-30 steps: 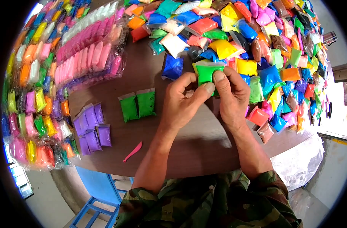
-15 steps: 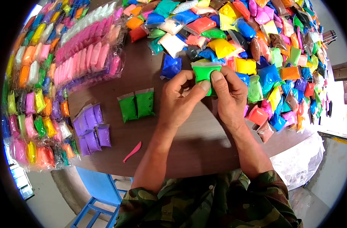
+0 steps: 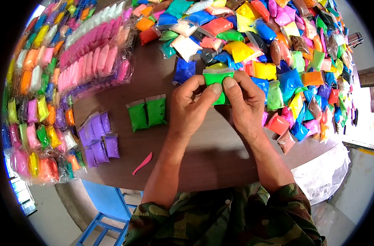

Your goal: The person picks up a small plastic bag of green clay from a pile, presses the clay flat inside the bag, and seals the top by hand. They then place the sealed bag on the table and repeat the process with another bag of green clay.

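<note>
A small clear packet of bright green, clay-like material [image 3: 218,78] is held up between my two hands over the table. My left hand [image 3: 194,100] pinches its left side, thumb on the front face. On the right side, the thumb and fingers of my right hand [image 3: 245,100] grip it the same way. The fingertips behind the packet are hidden. To the left lie two darker green packets [image 3: 147,112] side by side. Farther left, several purple packets [image 3: 98,139] sit in two rows. A pink plastic knife [image 3: 142,163] rests near the table's front edge.
A large heap of mixed-colour packets [image 3: 240,51] covers the back and right of the table [image 3: 211,164]. Bundled packets in clear wrap [image 3: 90,61] are stacked at the left. A blue packet [image 3: 184,71] lies beyond my left hand. Below stands a blue chair [image 3: 107,201].
Both hands have shifted slightly left with the green packet. My thumbs have moved a little on its front face. Everything on the table stays where it was.
</note>
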Motion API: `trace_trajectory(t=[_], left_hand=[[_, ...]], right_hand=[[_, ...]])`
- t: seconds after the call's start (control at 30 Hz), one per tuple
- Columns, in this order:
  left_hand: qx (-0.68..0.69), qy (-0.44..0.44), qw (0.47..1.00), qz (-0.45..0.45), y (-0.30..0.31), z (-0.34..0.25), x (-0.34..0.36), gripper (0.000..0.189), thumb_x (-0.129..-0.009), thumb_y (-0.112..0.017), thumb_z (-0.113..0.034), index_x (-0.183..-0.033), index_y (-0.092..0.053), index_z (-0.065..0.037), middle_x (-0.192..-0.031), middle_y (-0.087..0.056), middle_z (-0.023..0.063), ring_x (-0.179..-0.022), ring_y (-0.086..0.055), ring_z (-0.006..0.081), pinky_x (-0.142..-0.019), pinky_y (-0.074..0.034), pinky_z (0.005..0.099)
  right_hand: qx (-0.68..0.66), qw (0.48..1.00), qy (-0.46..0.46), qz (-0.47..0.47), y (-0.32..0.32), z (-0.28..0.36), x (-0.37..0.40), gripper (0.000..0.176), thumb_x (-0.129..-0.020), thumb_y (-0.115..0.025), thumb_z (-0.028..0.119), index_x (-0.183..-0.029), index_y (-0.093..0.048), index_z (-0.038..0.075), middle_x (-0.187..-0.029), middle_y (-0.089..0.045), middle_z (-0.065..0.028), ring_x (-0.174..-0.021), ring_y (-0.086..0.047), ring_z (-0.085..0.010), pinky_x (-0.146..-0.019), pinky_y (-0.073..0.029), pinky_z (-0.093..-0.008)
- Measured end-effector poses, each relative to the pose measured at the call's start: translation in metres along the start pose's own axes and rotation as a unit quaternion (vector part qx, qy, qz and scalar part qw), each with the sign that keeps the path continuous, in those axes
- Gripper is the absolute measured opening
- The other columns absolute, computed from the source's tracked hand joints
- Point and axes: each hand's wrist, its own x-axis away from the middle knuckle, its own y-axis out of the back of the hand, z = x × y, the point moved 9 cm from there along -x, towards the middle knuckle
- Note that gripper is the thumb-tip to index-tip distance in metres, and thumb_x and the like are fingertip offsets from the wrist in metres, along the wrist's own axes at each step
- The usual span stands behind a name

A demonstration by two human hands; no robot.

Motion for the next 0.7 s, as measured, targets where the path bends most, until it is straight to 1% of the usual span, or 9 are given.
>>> trace_trajectory(t=[0.07,0.13,0.23,0.37,0.43,0.47,0.53,0.63,0.7], left_hand=[[0.006,0.012,1.000,-0.018,0.000,0.000,0.001,0.014,-0.098,-0.070,-0.014,-0.101,-0.070,0.000,-0.081,-0.063,-0.0048,-0.073,-0.051,0.0000,-0.060,-0.040,0.0189],[0.005,0.008,1.000,-0.024,0.006,0.006,0.000,0.014,-0.098,-0.070,-0.014,-0.102,-0.070,0.000,-0.082,-0.063,-0.0047,-0.073,-0.051,0.0001,-0.061,-0.040,0.0187],[0.018,0.009,0.999,-0.039,0.008,0.003,0.000,0.014,-0.097,-0.070,-0.012,-0.103,-0.070,0.000,-0.084,-0.063,-0.0048,-0.074,-0.051,0.0001,-0.061,-0.039,0.0184],[0.037,0.005,0.999,-0.031,0.008,0.005,0.000,0.014,-0.097,-0.069,-0.010,-0.105,-0.070,0.002,-0.086,-0.064,-0.0047,-0.075,-0.052,-0.0001,-0.062,-0.039,0.0182],[0.039,0.004,0.999,-0.029,0.009,0.006,0.000,0.014,-0.097,-0.069,-0.010,-0.105,-0.070,0.002,-0.086,-0.065,-0.0043,-0.075,-0.052,0.0001,-0.062,-0.040,0.0183],[0.041,0.004,0.999,-0.027,0.008,0.006,0.000,0.014,-0.097,-0.069,-0.010,-0.106,-0.070,0.002,-0.087,-0.065,-0.0039,-0.076,-0.053,0.0003,-0.062,-0.041,0.0185],[0.043,0.000,0.998,-0.039,0.005,0.000,0.000,0.014,-0.098,-0.069,-0.010,-0.106,-0.070,0.002,-0.087,-0.066,-0.0037,-0.076,-0.054,0.0006,-0.063,-0.042,0.0188],[0.035,0.001,0.998,-0.053,0.008,0.001,-0.001,0.015,-0.098,-0.069,-0.011,-0.105,-0.069,0.002,-0.086,-0.066,-0.0032,-0.075,-0.055,0.0011,-0.063,-0.043,0.0193],[0.024,0.005,0.998,-0.058,0.012,0.004,0.000,0.015,-0.098,-0.069,-0.012,-0.104,-0.069,0.002,-0.086,-0.067,-0.0030,-0.075,-0.055,0.0014,-0.063,-0.044,0.0196]], right_hand=[[-0.004,1.000,-0.014,-0.004,0.002,-0.003,0.000,0.013,-0.098,-0.067,0.010,-0.099,-0.068,-0.003,-0.083,-0.059,-0.0044,-0.079,-0.049,-0.0140,-0.071,-0.041,-0.0306],[0.052,0.998,0.020,0.015,0.000,0.000,-0.001,0.014,-0.098,-0.067,0.010,-0.101,-0.069,-0.003,-0.083,-0.059,-0.0045,-0.081,-0.050,-0.0149,-0.073,-0.042,-0.0311],[0.050,0.998,0.017,0.017,-0.004,0.002,0.000,0.014,-0.098,-0.068,0.011,-0.101,-0.069,-0.003,-0.082,-0.058,-0.0046,-0.081,-0.050,-0.0158,-0.074,-0.042,-0.0320],[0.059,0.997,0.044,0.015,-0.006,0.002,0.002,0.015,-0.099,-0.068,0.012,-0.103,-0.069,-0.003,-0.081,-0.056,-0.0029,-0.078,-0.050,-0.0131,-0.070,-0.042,-0.0300],[-0.052,0.997,-0.051,0.003,-0.008,-0.008,0.005,0.017,-0.100,-0.067,0.012,-0.107,-0.068,-0.003,-0.082,-0.055,-0.0008,-0.075,-0.050,-0.0096,-0.065,-0.042,-0.0270],[-0.052,0.997,-0.051,0.003,-0.007,-0.011,0.004,0.017,-0.100,-0.067,0.012,-0.107,-0.068,-0.003,-0.082,-0.055,-0.0008,-0.075,-0.050,-0.0096,-0.065,-0.042,-0.0270],[-0.012,1.000,0.012,0.003,-0.004,-0.009,0.001,0.019,-0.100,-0.067,0.013,-0.110,-0.067,-0.003,-0.082,-0.054,0.0007,-0.072,-0.048,-0.0069,-0.061,-0.040,-0.0246],[-0.028,0.999,-0.018,-0.011,-0.002,-0.008,0.002,0.018,-0.099,-0.068,0.012,-0.108,-0.067,-0.004,-0.082,-0.054,0.0002,-0.074,-0.048,-0.0082,-0.064,-0.041,-0.0258],[-0.009,1.000,-0.009,-0.007,0.000,-0.008,0.001,0.016,-0.098,-0.068,0.011,-0.105,-0.067,-0.003,-0.081,-0.054,-0.0003,-0.075,-0.048,-0.0089,-0.065,-0.041,-0.0267]])
